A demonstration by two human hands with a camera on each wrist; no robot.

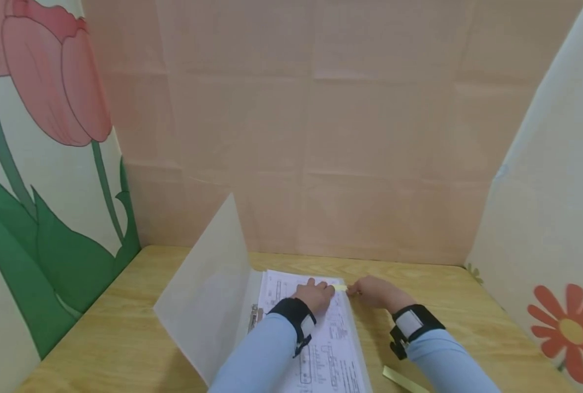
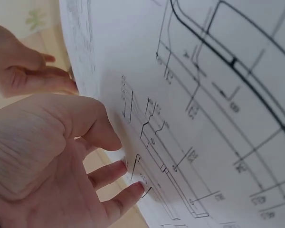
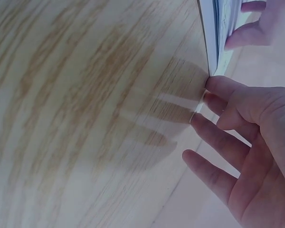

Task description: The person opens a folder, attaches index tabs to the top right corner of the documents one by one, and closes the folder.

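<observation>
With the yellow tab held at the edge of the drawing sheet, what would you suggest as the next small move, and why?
Probably press the yellow tab down onto the sheet's edge. The right hand pinches it right at the border of the drawing sheet, while the left hand lies flat on the page, steadying it, so the paper looks ready to take it.

Wooden table; pink wall; floral side panels.

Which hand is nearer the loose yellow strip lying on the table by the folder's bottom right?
The right hand. The yellow strip lies on the table beside the right forearm, nearer the person than that hand. The left hand rests farther off, on the drawing sheet.
</observation>
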